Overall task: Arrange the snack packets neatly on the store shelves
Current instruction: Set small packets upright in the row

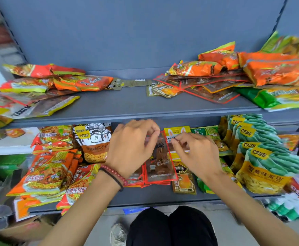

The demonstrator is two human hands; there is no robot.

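Note:
A clear packet with red edging (160,164) lies on top of a small stack of like packets in the middle of the lower shelf (145,197). My left hand (131,148) pinches its upper left edge with curled fingers. My right hand (195,153) pinches at its upper right edge, fingertips bent. Orange noodle packets (49,173) lie overlapped at the left. A white seed bag (93,141) stands behind them. Green and yellow bean bags (262,164) lean in a row at the right. A small brown packet (183,180) lies under my right wrist.
The upper shelf (127,105) holds loose orange packets (81,82) at the left and a heap of orange, red-edged and green packets (234,79) at the right. A cardboard box (21,228) sits on the floor at the lower left. My knees and a shoe show below.

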